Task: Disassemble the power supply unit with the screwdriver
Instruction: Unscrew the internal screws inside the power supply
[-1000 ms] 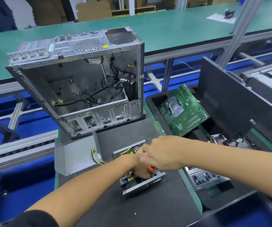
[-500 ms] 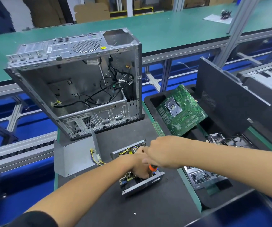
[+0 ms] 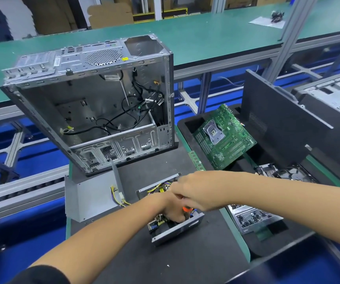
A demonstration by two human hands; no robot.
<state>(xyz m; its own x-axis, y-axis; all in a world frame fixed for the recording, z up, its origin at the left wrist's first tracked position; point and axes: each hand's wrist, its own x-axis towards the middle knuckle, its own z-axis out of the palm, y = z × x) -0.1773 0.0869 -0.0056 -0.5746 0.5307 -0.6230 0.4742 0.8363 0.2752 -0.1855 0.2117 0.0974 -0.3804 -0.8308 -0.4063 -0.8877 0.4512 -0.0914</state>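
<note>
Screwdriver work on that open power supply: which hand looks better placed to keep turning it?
Right, probably. The right hand sits over the orange screwdriver, while the left hand reaches down inside the power supply.

Both forearms reaching in from the near edge, bare below a dark sleeve on the left. Left hand [image 3: 172, 208] low, fingers curled downward, what they hold hidden. Right hand [image 3: 197, 191] crossing just above it, knuckles up, fingers curled, touching the left hand, grip unclear
</note>
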